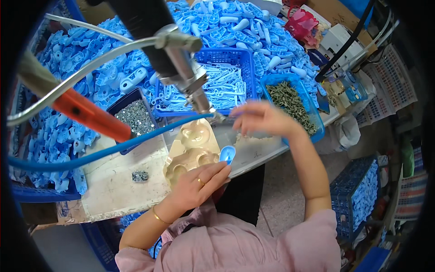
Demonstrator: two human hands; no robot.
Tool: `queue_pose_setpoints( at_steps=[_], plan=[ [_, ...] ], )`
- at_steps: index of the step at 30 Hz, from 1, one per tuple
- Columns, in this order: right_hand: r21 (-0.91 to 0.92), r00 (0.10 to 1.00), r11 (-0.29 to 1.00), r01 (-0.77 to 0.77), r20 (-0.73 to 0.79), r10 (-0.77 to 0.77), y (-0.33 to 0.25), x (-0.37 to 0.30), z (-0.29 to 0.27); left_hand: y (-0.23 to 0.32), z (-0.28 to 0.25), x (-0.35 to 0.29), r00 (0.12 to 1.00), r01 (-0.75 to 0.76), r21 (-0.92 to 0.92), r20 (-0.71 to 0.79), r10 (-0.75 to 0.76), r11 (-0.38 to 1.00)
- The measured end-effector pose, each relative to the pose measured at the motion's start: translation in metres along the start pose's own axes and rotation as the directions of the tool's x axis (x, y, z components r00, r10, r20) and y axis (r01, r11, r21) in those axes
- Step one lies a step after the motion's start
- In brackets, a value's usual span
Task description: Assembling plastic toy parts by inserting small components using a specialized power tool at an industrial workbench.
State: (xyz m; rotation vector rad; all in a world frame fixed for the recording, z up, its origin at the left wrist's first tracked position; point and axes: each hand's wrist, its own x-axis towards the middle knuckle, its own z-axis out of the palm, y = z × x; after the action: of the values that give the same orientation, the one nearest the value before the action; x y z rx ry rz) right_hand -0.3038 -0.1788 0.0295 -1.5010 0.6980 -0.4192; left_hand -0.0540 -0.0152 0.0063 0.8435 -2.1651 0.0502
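Note:
My left hand point(199, 185) is closed on a small rounded blue plastic part point(227, 155), which sticks up past its fingertips at the fixture's right side. The tan moulded fixture point(194, 153) has rounded hollows and lies on the worktable. My right hand point(260, 119) is raised over the table, between the tip of the hanging tool point(218, 117) and a blue tray point(321, 124) of dark green small parts point(291, 102). Motion smears its fingers, and whether they hold anything cannot be made out. Behind it stands a blue basket point(251, 68) of thin light-blue sticks point(224, 86).
An orange-and-black driver-like tool point(93, 115) and a blue hose point(113, 151) hang across the left. A dark bin point(113, 109) holds small metal pieces; a metal clump point(140, 176) sits nearby. Blue parts point(95, 59) are heaped behind. A crate point(346, 204) stands on the floor at right.

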Motion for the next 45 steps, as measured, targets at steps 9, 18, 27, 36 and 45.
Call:
queue_pose_setpoints(
  at_steps=[9, 18, 27, 36, 45],
  plan=[
    [-0.759, 0.6, 0.224, -0.611, -0.629, -0.494, 0.055, 0.09, -0.129, 0.012, -0.01, -0.028, 0.994, 0.07, 0.131, 0.073, -0.08, 0.989],
    [-0.473, 0.482, 0.874, -0.111, -0.795, -0.369, 0.027, 0.073, -0.114, 0.009, 0.021, -0.048, 0.961, 0.241, 0.201, 0.089, -0.263, 0.949],
    [-0.301, 0.999, 0.954, -0.006, -0.038, -0.005, -0.019, 0.047, 0.126, 0.021, -0.023, -0.087, 0.981, 0.163, 0.102, 0.086, -0.172, 0.981],
    [-0.8, 0.974, 0.564, 0.207, 0.115, -0.196, 0.0, 0.051, 0.181, -0.026, -0.126, -0.183, 0.784, 0.607, 0.485, -0.23, -0.577, 0.63],
    [-0.741, 0.925, 0.573, 0.35, 0.179, -0.335, -0.009, 0.054, 0.205, -0.098, -0.227, -0.301, 0.517, 0.673, 0.74, -0.467, -0.717, 0.004]
  ],
)
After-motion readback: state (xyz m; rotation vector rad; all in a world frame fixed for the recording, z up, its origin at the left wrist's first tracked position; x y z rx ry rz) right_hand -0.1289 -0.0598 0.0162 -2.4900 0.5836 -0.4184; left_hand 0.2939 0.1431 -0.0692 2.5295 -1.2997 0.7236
